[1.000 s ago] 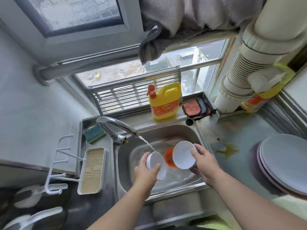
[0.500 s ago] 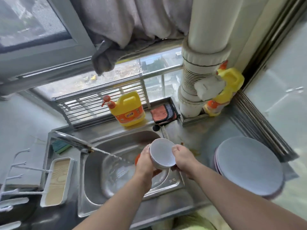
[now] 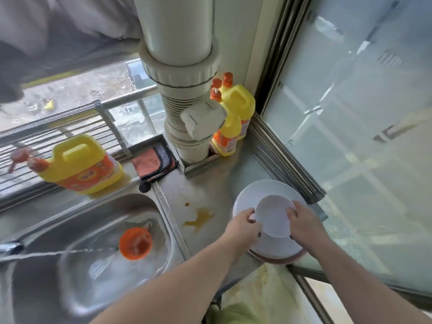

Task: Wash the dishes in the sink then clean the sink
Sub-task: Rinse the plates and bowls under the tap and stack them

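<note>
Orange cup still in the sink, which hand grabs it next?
Probably left. The left hand grips the white bowl on the side facing the sink, where the orange cup sits; the right hand would cross over.

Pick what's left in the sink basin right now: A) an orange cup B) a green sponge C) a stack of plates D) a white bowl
A: only the orange cup sits in the sink, in the running water; both hands hold the white bowl over the stacked plates on the counter.

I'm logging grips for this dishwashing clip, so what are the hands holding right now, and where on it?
Both hands hold one white bowl by its rim, above the stack of plates: left hand on the left edge, right hand on the right edge.
</note>
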`<state>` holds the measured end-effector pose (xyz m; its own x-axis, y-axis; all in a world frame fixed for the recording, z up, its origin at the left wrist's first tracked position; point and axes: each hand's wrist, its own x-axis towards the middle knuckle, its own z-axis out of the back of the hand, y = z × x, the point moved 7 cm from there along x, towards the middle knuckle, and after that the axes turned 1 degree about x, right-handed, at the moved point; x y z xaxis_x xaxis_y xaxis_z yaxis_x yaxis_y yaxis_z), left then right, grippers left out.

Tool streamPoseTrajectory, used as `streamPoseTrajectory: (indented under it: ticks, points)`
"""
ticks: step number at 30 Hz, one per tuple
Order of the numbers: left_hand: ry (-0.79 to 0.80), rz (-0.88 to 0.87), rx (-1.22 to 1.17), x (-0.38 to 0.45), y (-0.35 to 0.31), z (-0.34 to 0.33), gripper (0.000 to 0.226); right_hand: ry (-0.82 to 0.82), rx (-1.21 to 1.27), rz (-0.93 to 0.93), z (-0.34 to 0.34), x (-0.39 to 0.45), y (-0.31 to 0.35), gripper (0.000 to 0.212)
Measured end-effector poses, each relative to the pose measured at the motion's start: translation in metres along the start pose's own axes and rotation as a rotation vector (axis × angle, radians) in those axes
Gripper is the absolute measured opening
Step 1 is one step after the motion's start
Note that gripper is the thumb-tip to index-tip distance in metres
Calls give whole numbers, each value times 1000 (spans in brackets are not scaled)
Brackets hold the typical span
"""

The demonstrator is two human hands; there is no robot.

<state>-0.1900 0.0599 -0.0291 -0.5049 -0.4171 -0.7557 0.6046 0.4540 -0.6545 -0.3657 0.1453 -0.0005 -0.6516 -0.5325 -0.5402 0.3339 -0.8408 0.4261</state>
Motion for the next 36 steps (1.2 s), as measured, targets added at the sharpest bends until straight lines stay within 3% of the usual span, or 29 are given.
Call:
streamPoseTrajectory:
  ticks: [3,6,9,12,15,18,21,24,28,32,36]
  points:
    - [-64,-18,-237,-1,20,33,35,-81,-127,-11,12,-4,20,49]
    - [-347,-39,-289,-6,67,116,30,-325,-73,329,14,-22,98,37]
    - [-721,83,-233,-32,137,212,27,-123,38,675,-63,-42,185,21]
    - [-830,264,-309,-40,230,277,25,260,18,815,-180,-73,253,28]
    - [-803,402,-450,-35,306,311,54,612,-158,611,-304,-80,270,56]
    - [-701,479,-560,-40,314,314,71,635,-247,287,-373,-53,262,69]
    - [-574,416,-655,-19,310,308,74,658,-276,136,-410,-33,247,53]
    - [-475,353,-803,-3,299,297,46,618,-278,137,-428,-30,235,46]
    - [-586,307,-904,-26,297,306,24,527,-213,132,-433,-40,235,48]
    - [-672,252,-934,-69,295,340,17,713,63,-62,-443,-78,255,29]
    - [-638,153,-793,-112,279,383,17,841,284,-175,-454,-120,274,14]
